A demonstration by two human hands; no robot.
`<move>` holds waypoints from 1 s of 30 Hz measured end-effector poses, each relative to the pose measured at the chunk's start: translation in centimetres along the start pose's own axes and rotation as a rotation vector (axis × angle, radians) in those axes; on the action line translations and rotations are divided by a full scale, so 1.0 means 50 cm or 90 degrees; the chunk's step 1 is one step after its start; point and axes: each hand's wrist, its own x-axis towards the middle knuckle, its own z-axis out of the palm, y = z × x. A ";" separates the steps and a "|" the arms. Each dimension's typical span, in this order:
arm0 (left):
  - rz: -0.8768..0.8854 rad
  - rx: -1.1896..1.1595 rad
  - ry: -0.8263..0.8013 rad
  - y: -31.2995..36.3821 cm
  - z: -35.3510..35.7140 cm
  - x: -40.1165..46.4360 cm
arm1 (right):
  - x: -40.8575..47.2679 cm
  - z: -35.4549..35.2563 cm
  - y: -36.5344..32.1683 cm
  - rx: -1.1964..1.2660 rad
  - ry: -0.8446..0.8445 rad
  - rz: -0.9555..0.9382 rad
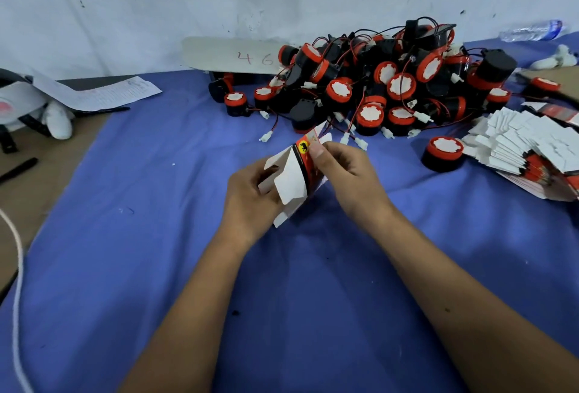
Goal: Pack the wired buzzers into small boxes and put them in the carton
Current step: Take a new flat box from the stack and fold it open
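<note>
Red-and-white card, the small box (pixel 297 173) hangs half-erected above the blue cloth (pixel 156 236), long axis slanting up toward the buzzer pile (pixel 376 85). The left hand (pixel 247 201) grips its lower flaps; the right hand (pixel 341 170) pinches the upper edge. A lone buzzer (pixel 443 154) lies nearer the right hand; the box's mouth probably faces left.

The left hand (pixel 250 201) covers the near flaps of the small box (pixel 297 176), and its fingertips are out of sight behind the cardboard. The print on the box is too blurred to read. At three o'clock the stack of flat boxes (pixel 526 148) runs off the picture's edge. Most buzzers in the pile (pixel 385 82) at one o'clock are buried under others. Writing on the paper sheet (pixel 103 93) at ten o'clock is illegible. Both forearms are cut off at six o'clock.
</note>
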 end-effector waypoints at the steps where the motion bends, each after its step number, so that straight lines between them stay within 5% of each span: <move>1: -0.012 -0.003 0.017 -0.002 -0.003 0.004 | 0.001 -0.003 0.001 -0.002 -0.003 -0.007; 11: -0.123 -0.140 0.167 -0.005 -0.014 0.019 | 0.012 -0.010 0.025 -0.247 0.023 0.000; 30: -0.129 -0.263 0.105 -0.005 0.027 0.007 | 0.000 0.005 0.043 -0.236 -0.085 -0.111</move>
